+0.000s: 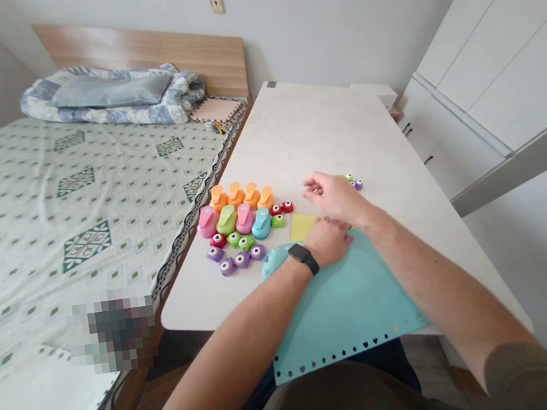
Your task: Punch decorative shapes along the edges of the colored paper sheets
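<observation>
A light blue sheet of paper [345, 289] lies over the table's near edge, with small star and heart holes along its near side. My left hand [328, 239], wearing a black watch, rests flat on the sheet's far part; some fingers are hidden. Just beyond it my right hand [335, 197] is raised over the table, fingers loosely bent and apart, with nothing visible in them. Under and between the hands shows a yellow sheet [300, 225]. Left of my left wrist, a light blue patterned piece [271, 260] sits at the sheet's corner.
Several craft punches stand on the left of the white table [313, 126]: orange [236, 196], pink [208, 222], blue [262, 223] and small purple [242, 259]. More small punches [357, 184] sit beyond my right wrist. A bed [112, 166] borders the table's left side.
</observation>
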Motion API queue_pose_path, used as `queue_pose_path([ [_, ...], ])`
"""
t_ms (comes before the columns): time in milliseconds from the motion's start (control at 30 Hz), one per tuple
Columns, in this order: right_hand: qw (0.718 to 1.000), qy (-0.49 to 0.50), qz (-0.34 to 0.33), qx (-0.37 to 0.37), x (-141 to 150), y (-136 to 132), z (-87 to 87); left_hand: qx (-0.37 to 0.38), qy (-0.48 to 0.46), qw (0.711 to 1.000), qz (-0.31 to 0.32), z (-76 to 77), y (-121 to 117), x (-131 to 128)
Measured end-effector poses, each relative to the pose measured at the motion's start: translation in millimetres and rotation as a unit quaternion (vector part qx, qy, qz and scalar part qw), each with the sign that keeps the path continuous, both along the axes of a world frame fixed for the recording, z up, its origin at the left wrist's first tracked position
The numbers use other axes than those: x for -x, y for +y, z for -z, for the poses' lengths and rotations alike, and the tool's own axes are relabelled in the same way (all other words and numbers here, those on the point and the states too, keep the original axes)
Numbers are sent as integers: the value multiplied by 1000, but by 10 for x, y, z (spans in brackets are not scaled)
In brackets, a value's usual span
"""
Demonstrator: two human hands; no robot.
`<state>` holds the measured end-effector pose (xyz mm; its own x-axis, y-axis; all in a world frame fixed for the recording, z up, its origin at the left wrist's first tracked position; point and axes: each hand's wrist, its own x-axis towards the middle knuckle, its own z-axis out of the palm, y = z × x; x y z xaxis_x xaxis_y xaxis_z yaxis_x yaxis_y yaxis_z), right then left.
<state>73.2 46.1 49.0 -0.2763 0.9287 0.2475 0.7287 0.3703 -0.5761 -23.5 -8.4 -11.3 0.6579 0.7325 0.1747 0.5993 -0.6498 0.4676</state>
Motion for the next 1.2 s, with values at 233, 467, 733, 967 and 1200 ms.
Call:
queue_pose_path([
  [233, 974, -76, 215, -6, -1141, 379, 213, -19, 43, 999, 0, -48, -1, 16],
  [467, 972, -138, 189, 20, -1324, 391, 437, -12, 38, 999, 8, -62, 6, 19],
  [733, 971, -28, 239, 3, -1489, 237, 472, -1, 31, 999, 8, -75, 18, 15],
  [967, 946, 236, 200, 93, -1692, -187, 521, 3, 26, 1000, 11, -89, 23, 4],
  [1200, 882, 420, 103, 190, -1735, -514, 457, 17, -1, 1000, 13, -83, 42, -9],
])
